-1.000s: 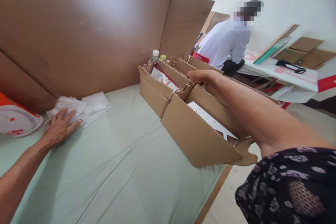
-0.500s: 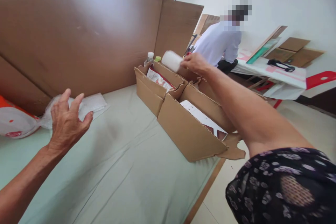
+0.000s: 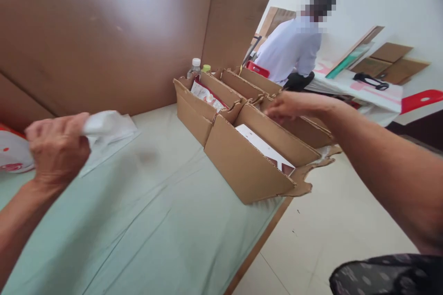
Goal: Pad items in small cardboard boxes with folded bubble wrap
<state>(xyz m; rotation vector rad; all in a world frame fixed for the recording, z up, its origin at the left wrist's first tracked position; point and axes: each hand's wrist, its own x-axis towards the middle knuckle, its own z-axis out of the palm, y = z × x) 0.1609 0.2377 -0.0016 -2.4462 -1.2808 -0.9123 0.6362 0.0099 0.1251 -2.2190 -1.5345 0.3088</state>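
Observation:
My left hand (image 3: 60, 147) is closed on a crumpled, translucent white plastic bag (image 3: 109, 124), lifting part of it above the green-covered table. A flat whitish sheet (image 3: 104, 150) lies under it. My right hand (image 3: 280, 106) reaches over the divided cardboard box (image 3: 242, 166), its blurred fingers pointing down behind a divider. Whether anything is in those fingers I cannot make out. In the nearest compartment stands a white box (image 3: 261, 145). Farther back, another compartment holds a red-and-white printed packet (image 3: 209, 97).
A capped clear bottle (image 3: 194, 69) and a green cap (image 3: 206, 68) show behind the box. A tall cardboard panel (image 3: 121, 46) walls the table's far side. An orange-and-white bag (image 3: 14, 150) lies far left. Beyond, a person in a pale shirt (image 3: 287, 46) sits at another table.
My left hand has closed on the plastic bag and raised it. My right hand has come nearer and lower over the box; the white roll it held is out of sight.

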